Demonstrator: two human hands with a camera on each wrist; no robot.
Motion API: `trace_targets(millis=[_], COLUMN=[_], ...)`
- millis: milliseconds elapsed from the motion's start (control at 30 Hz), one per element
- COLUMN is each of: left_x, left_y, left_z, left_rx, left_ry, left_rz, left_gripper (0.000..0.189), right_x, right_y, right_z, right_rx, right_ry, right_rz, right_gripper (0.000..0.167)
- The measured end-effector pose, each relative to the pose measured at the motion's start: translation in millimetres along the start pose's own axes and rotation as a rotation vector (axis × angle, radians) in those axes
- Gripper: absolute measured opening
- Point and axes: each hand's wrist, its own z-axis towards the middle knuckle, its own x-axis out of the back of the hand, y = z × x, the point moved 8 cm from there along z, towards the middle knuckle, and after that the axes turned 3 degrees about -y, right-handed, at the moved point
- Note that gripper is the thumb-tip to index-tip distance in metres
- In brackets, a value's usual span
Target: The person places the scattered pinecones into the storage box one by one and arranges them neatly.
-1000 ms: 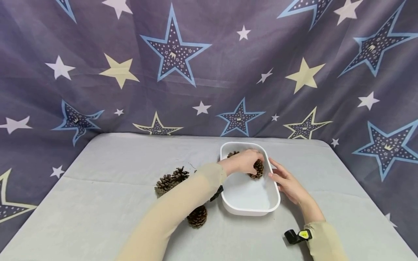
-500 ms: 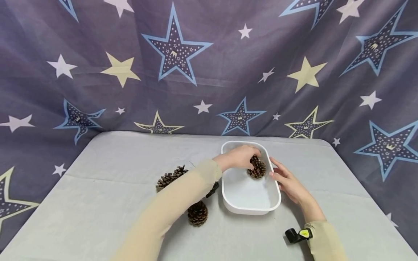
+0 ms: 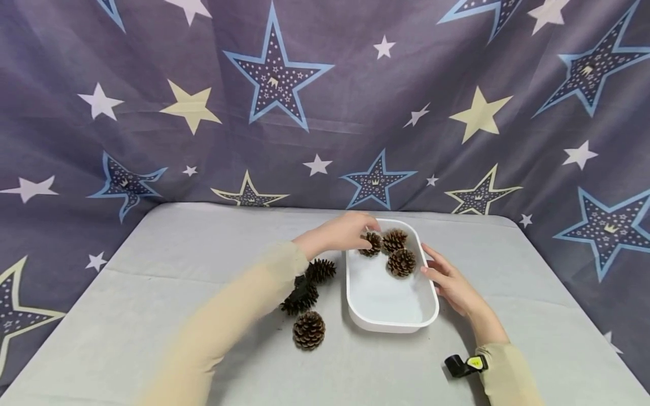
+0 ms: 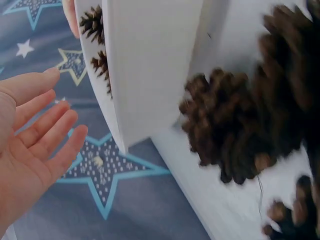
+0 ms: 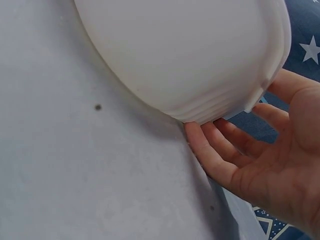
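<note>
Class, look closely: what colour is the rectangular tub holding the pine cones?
The tub is white; it shows best in the head view.

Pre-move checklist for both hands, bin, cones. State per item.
1. Left hand unloaded: ok, the left wrist view shows it open with nothing in its fingers.
2. Left hand clear of the bin: not ok, its fingers reach over the far left corner.
3. Right hand steadying the bin: ok, touching the right wall.
4. Bin upright: ok.
5. Boxed cones inside the rim: ok, three show.
6. All loose cones accounted for: cannot tell, three show, but the left sleeve may hide more.
</note>
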Motion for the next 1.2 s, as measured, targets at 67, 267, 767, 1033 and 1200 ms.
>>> trace_targets(millis=[67,267,767,1033,1200], left_x=[3.7,11.7,1.2,-12.6,-23.8], left_y=[-5.5,-23.4,-49.5,-54.4,-55.4], left_z=[-6.3,-20.2,-46.6,-57.9,-63.0], left_rx=[0.014,0.073,0.122,0.147,0.15], left_ry=[0.002,0.021,0.018,-0.05,-0.119], left_rz=[-0.009,-0.013,0.014,-0.001,-0.054], left_gripper=[0.037,0.036,0.036,0.041,0.046], right_x=[0.0,1.4,1.3,1.7,0.3], right_y=[-0.1,-1.2,-3.8,-1.5,-0.4], right_z=[-0.1,-0.2,3.0,2.7,1.4], right_rx=[-0.002,0.002,0.009,-0.002,-0.005], right_ry=[-0.002,0.0,0.002,0.005,0.0], right_rz=[-0.002,-0.009,-0.005,0.001,-0.001], right_gripper=[0.064,0.064,0.063,0.064,0.065])
